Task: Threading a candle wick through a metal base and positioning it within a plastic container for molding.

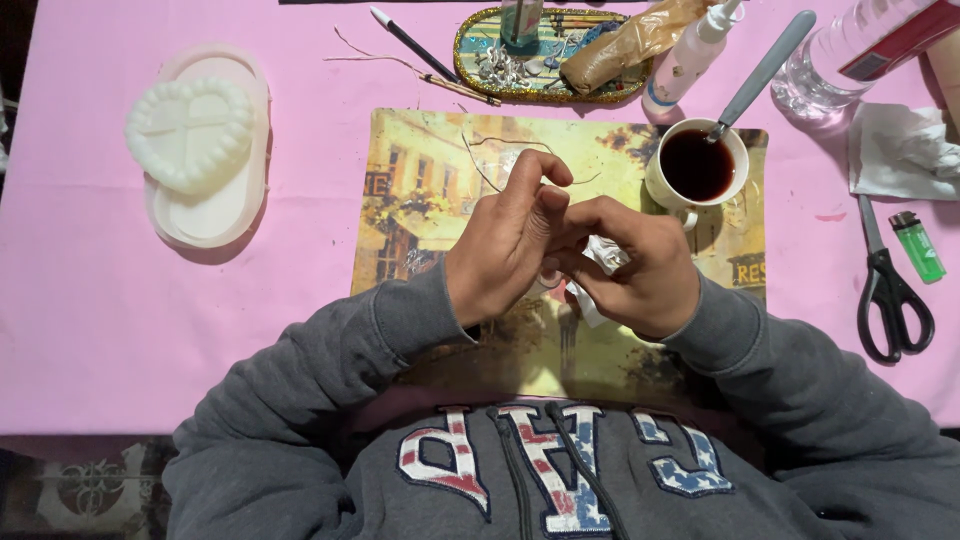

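the left hand [505,245] and right hand [640,270] meet above the placemat [420,200], both pinched narrow round a small white piece [604,254]; it lies between them, mostly within the right hand's fingers, with a thin thread [478,165] trailing away from the body.

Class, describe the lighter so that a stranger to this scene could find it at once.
Start at the pink tablecloth and go to its right edge, where black-handled scissors lie. Just right of their blades is the small translucent green plastic lighter with a dark metal top, the only green thing there.
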